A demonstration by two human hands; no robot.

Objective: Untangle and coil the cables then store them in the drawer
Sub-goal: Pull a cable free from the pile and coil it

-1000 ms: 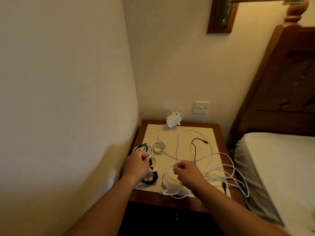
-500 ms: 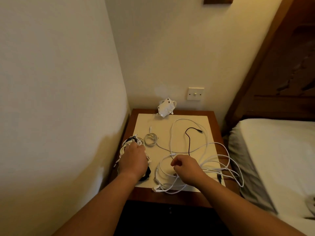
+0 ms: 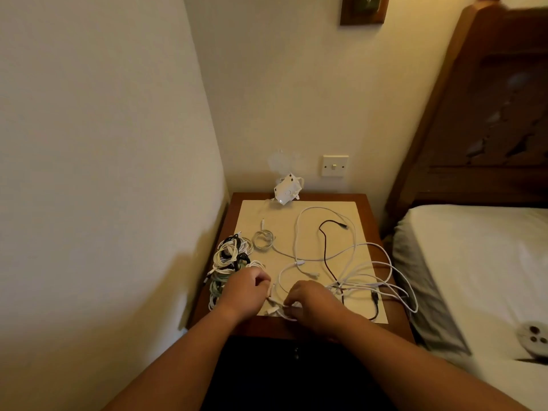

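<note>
Pinching white cable: left hand, right hand; slack sprawls rightward.

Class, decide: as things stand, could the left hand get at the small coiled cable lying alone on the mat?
Probably yes: the small coil lies uncovered just beyond the left hand, which would first release its white cable.

The square wooden nightstand top is reddish brown, and the rectangular mat covering it is plain cream with no pattern. The loose rubber cables from its middle to the right edge are white, with one thin black cable among them. The heap of coiled cables at the left edge mixes white, black and pale green. The boxy plastic adapter at the back edge is white.
</note>
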